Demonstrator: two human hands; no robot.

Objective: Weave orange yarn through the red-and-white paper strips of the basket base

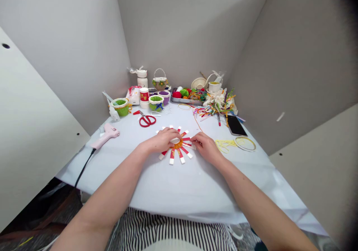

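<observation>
A red and white paper cup (172,155), cut into strips, lies spread like a sunburst on the table. Orange yarn (178,145) is wound among the strips around its round middle. My left hand (165,138) rests over the cup's upper left side, fingers curled and gripping it near the middle; it hides several strips. At the right edge of the strips, my right hand (203,143) has thumb and fingers pinched together, apparently on the orange yarn. An orange strand (197,121) runs from the back of the table down toward this hand.
Red-handled scissors (147,120) and a pink glue gun (105,136) lie left. Behind stand small woven baskets (156,102), a bottle (142,80) and a tray (188,101) of yarn. To the right are a phone (237,126), yellow yarn (225,144) and a ring (245,143).
</observation>
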